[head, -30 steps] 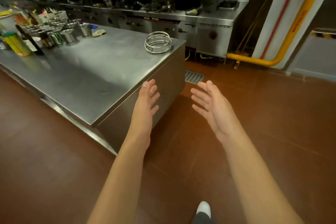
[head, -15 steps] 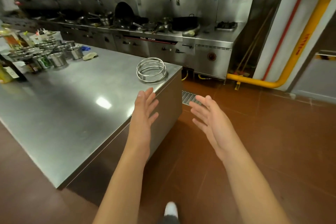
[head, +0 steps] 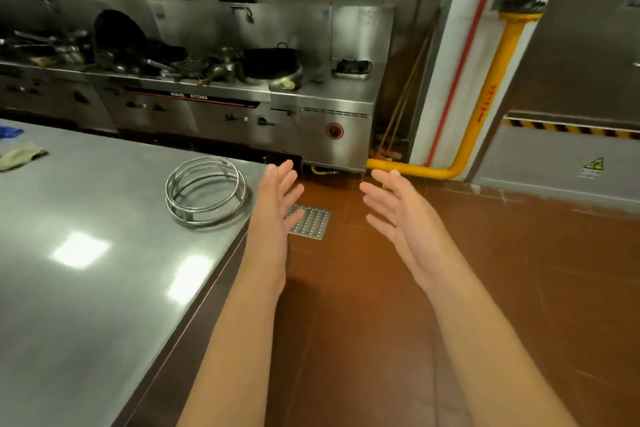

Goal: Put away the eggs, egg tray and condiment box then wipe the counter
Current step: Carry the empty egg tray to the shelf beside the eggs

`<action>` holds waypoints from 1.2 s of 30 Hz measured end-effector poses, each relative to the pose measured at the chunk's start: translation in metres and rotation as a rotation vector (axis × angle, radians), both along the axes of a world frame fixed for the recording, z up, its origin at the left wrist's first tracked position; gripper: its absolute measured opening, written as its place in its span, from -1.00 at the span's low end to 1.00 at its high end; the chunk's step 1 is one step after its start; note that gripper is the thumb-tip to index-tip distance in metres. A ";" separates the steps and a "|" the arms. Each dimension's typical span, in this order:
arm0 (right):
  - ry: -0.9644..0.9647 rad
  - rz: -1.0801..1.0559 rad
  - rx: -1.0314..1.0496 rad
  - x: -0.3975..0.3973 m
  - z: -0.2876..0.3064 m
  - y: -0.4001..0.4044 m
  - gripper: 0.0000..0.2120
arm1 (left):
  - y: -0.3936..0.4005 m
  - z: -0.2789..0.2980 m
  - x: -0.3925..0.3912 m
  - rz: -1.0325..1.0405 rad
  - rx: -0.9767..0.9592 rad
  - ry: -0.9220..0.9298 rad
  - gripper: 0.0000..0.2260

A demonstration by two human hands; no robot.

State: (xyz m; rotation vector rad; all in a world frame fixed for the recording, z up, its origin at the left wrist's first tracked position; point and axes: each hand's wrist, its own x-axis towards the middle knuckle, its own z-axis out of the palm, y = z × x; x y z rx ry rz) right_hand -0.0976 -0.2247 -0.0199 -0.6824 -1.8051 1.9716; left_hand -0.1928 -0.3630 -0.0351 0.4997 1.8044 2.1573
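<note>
Left of our fingers, the table [head: 86,270] carries a wire ring [head: 205,190] and cloths [head: 20,156]. We hold left hand [head: 275,204] and right hand [head: 398,215] released, empty, palms facing; no eggs, tray or condiment box show.

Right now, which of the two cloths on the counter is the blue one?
The blue cloth at the counter's far left edge, cut off by the frame; the pale greenish cloth lies just nearer.
</note>
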 end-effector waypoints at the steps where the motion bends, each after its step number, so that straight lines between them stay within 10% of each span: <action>1: -0.005 -0.022 -0.006 -0.009 -0.002 0.011 -0.50 | 0.011 -0.002 -0.012 -0.029 0.002 -0.005 -0.39; 36: 0.014 0.020 -0.075 -0.526 -0.043 0.433 -0.47 | 0.418 -0.041 -0.540 -0.005 -0.005 -0.084 -0.48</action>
